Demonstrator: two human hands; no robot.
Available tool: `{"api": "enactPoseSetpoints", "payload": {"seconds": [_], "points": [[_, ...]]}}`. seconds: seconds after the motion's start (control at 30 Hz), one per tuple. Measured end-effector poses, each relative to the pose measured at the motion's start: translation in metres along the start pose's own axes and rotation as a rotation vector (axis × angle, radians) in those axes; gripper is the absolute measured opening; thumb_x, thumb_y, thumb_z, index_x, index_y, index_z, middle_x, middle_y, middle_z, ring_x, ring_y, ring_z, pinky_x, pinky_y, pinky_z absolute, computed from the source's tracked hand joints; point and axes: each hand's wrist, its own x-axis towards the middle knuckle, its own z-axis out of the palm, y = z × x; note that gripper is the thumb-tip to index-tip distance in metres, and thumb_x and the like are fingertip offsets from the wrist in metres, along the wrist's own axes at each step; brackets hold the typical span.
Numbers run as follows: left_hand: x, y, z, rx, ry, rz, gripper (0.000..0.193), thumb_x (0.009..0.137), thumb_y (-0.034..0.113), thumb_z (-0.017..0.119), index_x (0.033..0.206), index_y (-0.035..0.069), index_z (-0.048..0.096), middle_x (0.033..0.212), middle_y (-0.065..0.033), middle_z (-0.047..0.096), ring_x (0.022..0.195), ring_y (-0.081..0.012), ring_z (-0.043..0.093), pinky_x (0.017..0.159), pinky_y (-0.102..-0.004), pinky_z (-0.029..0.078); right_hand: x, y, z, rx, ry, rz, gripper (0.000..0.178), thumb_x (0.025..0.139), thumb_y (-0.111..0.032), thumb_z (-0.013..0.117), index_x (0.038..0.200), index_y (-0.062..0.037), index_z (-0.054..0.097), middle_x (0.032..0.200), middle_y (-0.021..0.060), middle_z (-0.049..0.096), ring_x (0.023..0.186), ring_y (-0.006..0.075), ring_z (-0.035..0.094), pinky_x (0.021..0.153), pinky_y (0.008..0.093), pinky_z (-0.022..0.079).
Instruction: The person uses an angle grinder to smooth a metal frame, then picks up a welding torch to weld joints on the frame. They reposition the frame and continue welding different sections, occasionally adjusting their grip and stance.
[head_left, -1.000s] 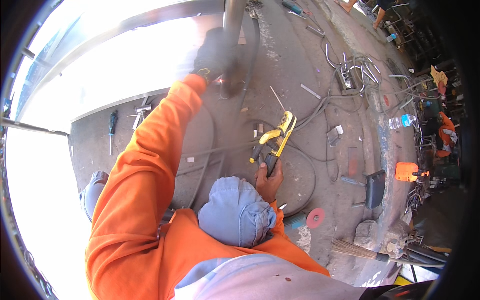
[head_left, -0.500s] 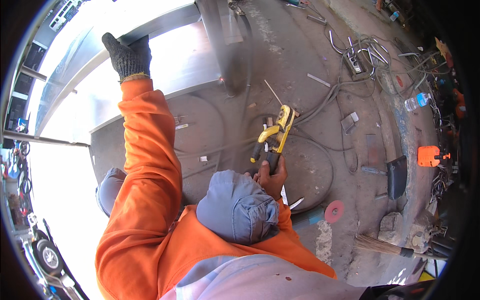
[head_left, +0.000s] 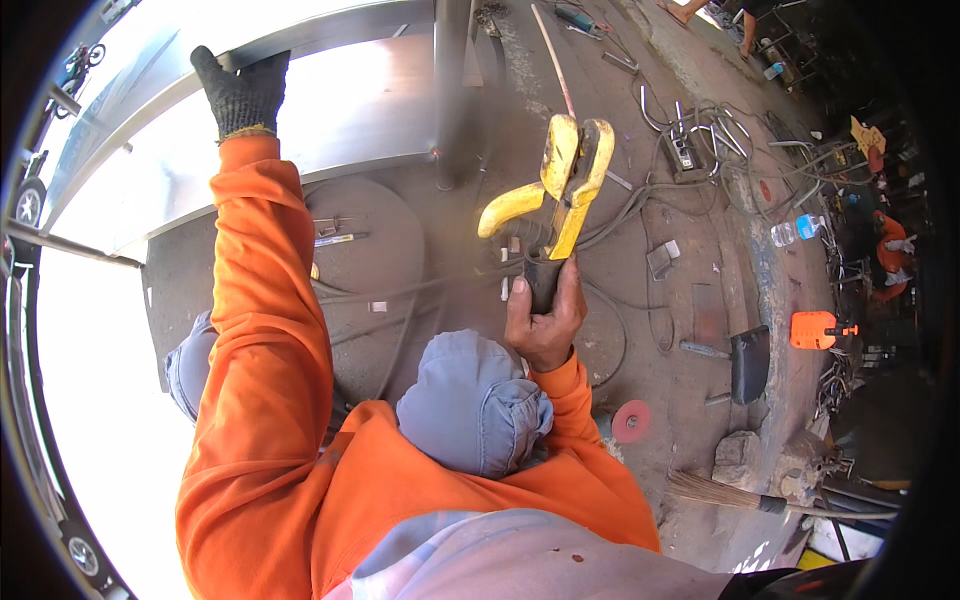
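My left hand (head_left: 245,95), in a dark knitted glove, grips the rail of a shiny metal frame (head_left: 340,45) at the upper left. Its thumb sticks up, and its fingers pass out of sight behind the rail. Closed around the black handle of a yellow welding electrode holder (head_left: 568,215) is my bare right hand (head_left: 550,320). A thin welding rod (head_left: 555,62) is clamped in the jaws and points up, apart from the frame. A small reddish spot shows at the frame's lower corner by an upright post (head_left: 447,90).
Cables (head_left: 640,200) loop across the floor to the right. A pink disc (head_left: 631,421), a broom (head_left: 715,490), a dark-headed hammer-like tool (head_left: 748,362), an orange case (head_left: 812,330) and a water bottle (head_left: 798,231) lie there. At the upper right are another person's bare feet (head_left: 685,12).
My right hand has raised the electrode holder up and closer to me, with the rod now pointing higher. The left hand keeps its hold on the frame. The view has shifted slightly.
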Motion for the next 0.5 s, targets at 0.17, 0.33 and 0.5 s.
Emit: {"api": "enactPoseSetpoints", "payload": {"seconds": [0.17,0.33,0.5], "points": [[0.055,0.084,-0.039,0.737,0.181,0.365,0.077,0.097,0.059,0.049,0.148,0.001,0.044,0.145,-0.0196,0.051,0.131,-0.0346,0.051,0.114,-0.0483,0.041,0.028,-0.029,-0.013,-0.045,-0.136,-0.096,0.073,0.087,-0.008,0.065,0.147,0.021,0.034,0.143,0.0418,0.048,0.132,0.0508,0.055,0.109,0.0466,0.046],[0.081,0.167,-0.14,1.887,-0.249,0.499,0.049,0.095,0.026,0.074,0.133,0.0,0.055,0.115,-0.0124,0.065,0.1,-0.026,0.066,0.099,-0.0346,0.055,0.037,-0.042,-0.007,-0.139,-0.067,-0.22,0.077,0.086,-0.001,0.064,0.151,0.0188,0.029,0.136,0.0328,0.056,0.121,0.0344,0.063,0.1,0.0381,0.05],[0.109,0.161,-0.166,1.342,-0.254,0.385,0.055,0.097,0.023,0.073,0.141,0.0,0.049,0.114,-0.0177,0.071,0.104,-0.0249,0.069,0.093,-0.0345,0.054,0.041,-0.051,0.014,-0.183,-0.07,-0.195,0.077,0.082,0.0,0.071,0.15,0.0151,0.038,0.134,0.0333,0.059,0.119,0.0394,0.065,0.1,0.0402,0.052]]}}
